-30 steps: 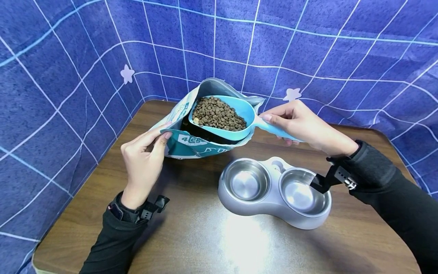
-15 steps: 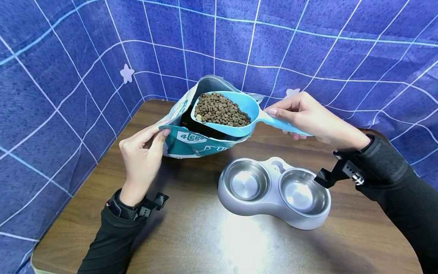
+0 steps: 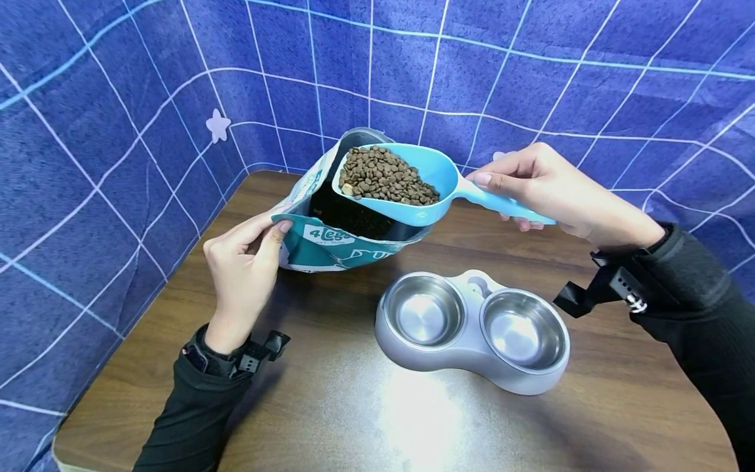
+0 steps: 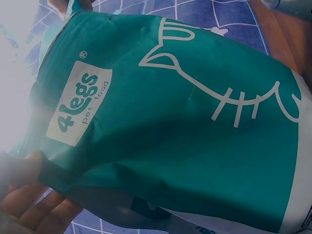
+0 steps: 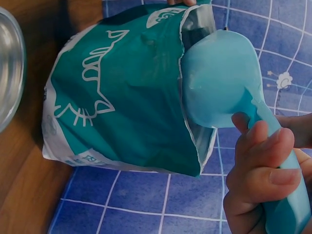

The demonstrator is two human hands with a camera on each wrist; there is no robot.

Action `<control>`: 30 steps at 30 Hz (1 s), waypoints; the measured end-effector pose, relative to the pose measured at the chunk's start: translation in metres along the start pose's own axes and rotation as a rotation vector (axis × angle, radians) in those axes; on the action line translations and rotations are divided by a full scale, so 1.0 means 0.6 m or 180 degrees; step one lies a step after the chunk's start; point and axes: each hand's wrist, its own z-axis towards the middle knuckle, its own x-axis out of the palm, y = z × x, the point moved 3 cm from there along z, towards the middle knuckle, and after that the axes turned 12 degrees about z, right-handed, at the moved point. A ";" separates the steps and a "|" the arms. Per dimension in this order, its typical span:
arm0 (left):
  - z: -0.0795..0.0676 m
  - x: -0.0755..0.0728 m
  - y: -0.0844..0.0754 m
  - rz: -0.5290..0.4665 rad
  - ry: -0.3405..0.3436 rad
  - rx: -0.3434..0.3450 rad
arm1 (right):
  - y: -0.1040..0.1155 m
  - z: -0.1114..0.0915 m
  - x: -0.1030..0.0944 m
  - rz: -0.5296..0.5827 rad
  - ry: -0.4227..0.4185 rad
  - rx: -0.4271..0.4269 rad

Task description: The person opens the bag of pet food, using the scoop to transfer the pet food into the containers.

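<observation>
Blue scoop (image 3: pixel 446 196): above pet-food bag (image 3: pixel 354 254), near table's (image 3: pixel 330 393) far edge; we see its long axis run left from the grip.
Right hand (image 3: pixel 545 182): nearer, gripping its handle (image 3: pixel 512 206).
Left hand (image 3: pixel 244 262): pinching the bag.

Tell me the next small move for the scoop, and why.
I would likely lift the blue scoop clear, kept level, toward the left steel bowl: the right hand holds it at the open mouth of the bag, it carries a load of kibble, and that bowl shows bare metal inside.
</observation>
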 end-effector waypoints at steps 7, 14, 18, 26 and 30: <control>0.000 0.005 -0.001 0.0023 0.0034 -0.0027 | 0.001 -0.010 -0.012 0.0009 -0.0094 0.0125; 0.001 0.007 -0.001 0.0052 0.0022 -0.0071 | 0.004 -0.024 -0.030 0.0018 -0.0212 0.0252; 0.002 0.007 -0.002 0.0067 0.0016 -0.0090 | 0.003 -0.034 -0.043 -0.0006 -0.0277 0.0261; 0.004 0.011 -0.003 0.0048 0.0010 -0.0116 | 0.001 -0.052 -0.074 0.0135 -0.0193 0.0151; 0.003 0.012 -0.001 0.0088 -0.0005 -0.0122 | -0.007 -0.062 -0.088 0.0160 -0.0216 0.0151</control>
